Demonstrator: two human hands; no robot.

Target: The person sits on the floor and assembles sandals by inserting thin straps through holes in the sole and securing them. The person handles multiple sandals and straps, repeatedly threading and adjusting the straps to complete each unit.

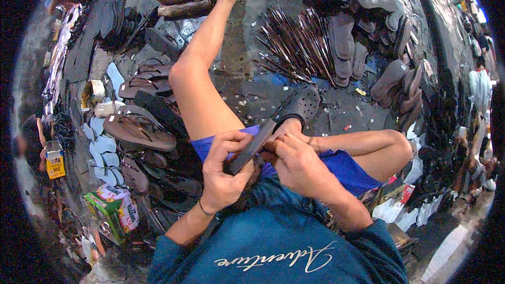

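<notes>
Left hand (220, 178) is mostly closed, gripping a dark grey, thick, flat footwear sole (253, 145) that stands edge-on and tilted above the person's lap. Right hand (301, 164) is curled, fingertips bunched at the sole's right side; whether they pinch anything is hidden. The step in hand looks like fine finger work on that side; the next move seems to call for a steady left hold and a precise right pinch.

Around them, largest first: a grimy dark grey floor (236, 84); a teal cloth shirt (273, 226) with pale script lettering, upside down here; a heap of brown strapped sandals (141, 128), left; a fan of thin, shiny dark strips (294, 42), ahead; blue cloth shorts (347, 171); a green-and-white printed carton (108, 215); a black perforated clog (307, 102) on the right foot; a yellow printed label (55, 167); a tiny white sticker (111, 118) on one sandal.
</notes>
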